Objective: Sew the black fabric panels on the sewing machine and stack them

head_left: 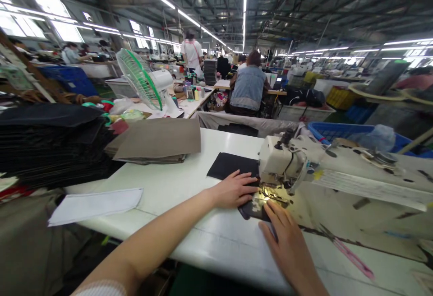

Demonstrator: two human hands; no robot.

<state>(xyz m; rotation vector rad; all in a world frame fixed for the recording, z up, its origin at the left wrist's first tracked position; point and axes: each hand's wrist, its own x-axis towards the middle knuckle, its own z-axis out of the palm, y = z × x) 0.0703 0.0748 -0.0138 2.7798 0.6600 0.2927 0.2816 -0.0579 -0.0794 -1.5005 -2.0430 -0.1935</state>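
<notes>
A black fabric piece [230,166] lies on the white table, running under the head of a sewing machine [275,158]. My left hand [235,190] rests flat on this fabric, fingers spread and pointing toward the needle area. Just in front of the lit metal presser foot [272,196], my right hand [286,237] touches the fabric's near edge with extended fingertips. The machine's light shines on the stitching spot. Part of the fabric is hidden beneath my left hand and the machine.
Pink-handled thread snips [353,257] lie right of my right hand. Brown fabric pieces [158,138] and a tall black stack [50,142] stand to the left, near a white panel [96,205]. Beyond are a fan [145,79], a blue basket [358,130] and a seated person [249,84].
</notes>
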